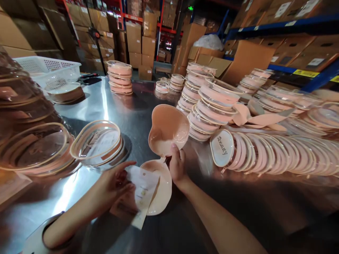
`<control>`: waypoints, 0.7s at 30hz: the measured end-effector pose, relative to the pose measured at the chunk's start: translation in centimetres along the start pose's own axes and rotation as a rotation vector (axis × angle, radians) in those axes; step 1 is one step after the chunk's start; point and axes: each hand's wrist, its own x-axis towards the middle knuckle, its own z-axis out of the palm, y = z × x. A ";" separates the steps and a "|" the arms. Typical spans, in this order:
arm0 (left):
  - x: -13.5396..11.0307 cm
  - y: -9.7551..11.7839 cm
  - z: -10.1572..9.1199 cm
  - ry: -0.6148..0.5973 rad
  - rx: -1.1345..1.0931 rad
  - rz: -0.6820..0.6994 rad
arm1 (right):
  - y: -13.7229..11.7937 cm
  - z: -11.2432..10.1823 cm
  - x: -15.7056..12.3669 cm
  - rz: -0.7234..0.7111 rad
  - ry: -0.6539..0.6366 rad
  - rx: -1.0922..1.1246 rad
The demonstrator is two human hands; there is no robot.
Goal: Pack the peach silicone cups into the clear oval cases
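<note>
On the shiny metal table (148, 116) lie two joined peach silicone cups. My right hand (178, 166) is closed on the lower edge of the raised cup (168, 129), which stands tilted with its hollow facing me. The other cup (161, 187) lies flat below it. My left hand (114, 184) presses a white paper sheet (143, 192) against the flat cup, fingers curled over the paper. Clear plastic shell lids (97, 143) sit just left of my left hand.
Stacks of packed peach cups in clear shells (214, 106) fill the right side, with a long row lying on its side (265, 151). Another stack (120, 77) stands at the back. A white basket (50, 68) is far left. Cardboard boxes on racks (143, 38) stand behind.
</note>
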 end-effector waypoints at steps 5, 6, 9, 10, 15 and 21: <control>0.1 -0.5 0.4 -0.130 0.065 -0.005 | 0.5 0.1 -0.2 0.016 -0.001 0.059; 0.1 -0.4 0.5 -0.115 0.104 0.040 | 0.3 0.1 -0.3 0.013 -0.018 0.066; 0.1 0.1 0.8 -0.059 0.131 0.155 | -0.2 0.1 -0.5 -0.041 -0.021 0.074; 0.0 0.3 1.0 -0.087 0.115 0.162 | -0.3 0.1 -0.5 -0.078 -0.005 0.072; -1.0 1.4 1.6 -0.392 0.133 0.125 | -0.5 0.4 -0.6 -0.068 -0.046 0.125; -1.8 1.3 1.7 -0.467 0.236 0.113 | -0.5 0.6 -0.7 -0.064 -0.043 0.128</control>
